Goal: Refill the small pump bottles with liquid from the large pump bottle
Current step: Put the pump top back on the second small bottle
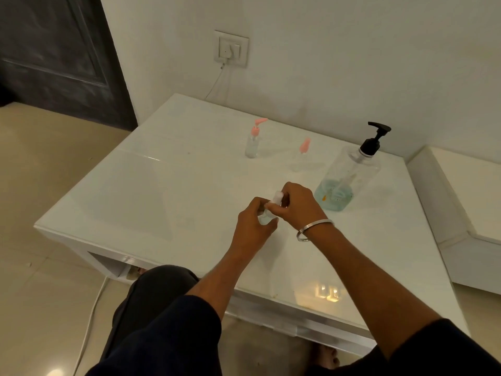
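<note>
No legible text anywhere in view. The large pump bottle (348,175) carries a small mark or label low on its clear wall, too blurred to read. The two pink-capped small pump bottles (253,139) and the wall socket plate (231,48) show no lettering, brand or number.

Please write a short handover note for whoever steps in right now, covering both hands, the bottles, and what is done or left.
Left hand grips the body of a small clear bottle over the white table; right hand pinches its white top.
Large pump bottle stands to the right, about a quarter full of blue liquid.
Two pink-pump small bottles stand further back: left one and right one; their fill levels are unclear.
Done: cannot tell. Left: judging by the hands, probably work the held bottle's top, then check the other two.
</note>
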